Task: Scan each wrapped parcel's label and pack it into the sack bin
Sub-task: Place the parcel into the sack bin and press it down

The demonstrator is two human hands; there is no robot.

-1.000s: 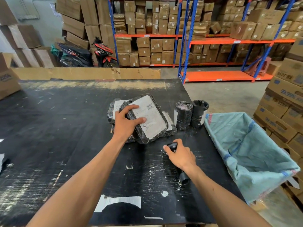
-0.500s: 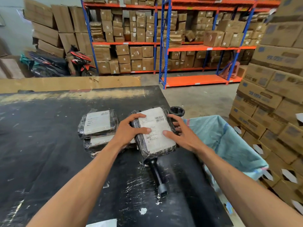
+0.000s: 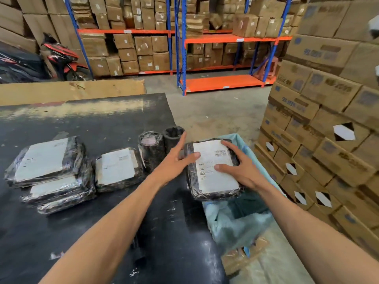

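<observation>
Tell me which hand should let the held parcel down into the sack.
Right. The right hand grips the parcel on the side over the sack, fingers wrapped round its far edge. The left hand is nearly flat, with only its thumb on the label, above the table.

You are standing in a warehouse. Blue-and-orange steel pallet racks (image 3: 205,39) across the top of the frame hold brown cardboard cartons (image 3: 143,48). More printed cartons (image 3: 320,111) stack high at the right. A red-and-black motor scooter (image 3: 59,58) is parked at the upper left, on the bare concrete floor (image 3: 215,113).
</observation>
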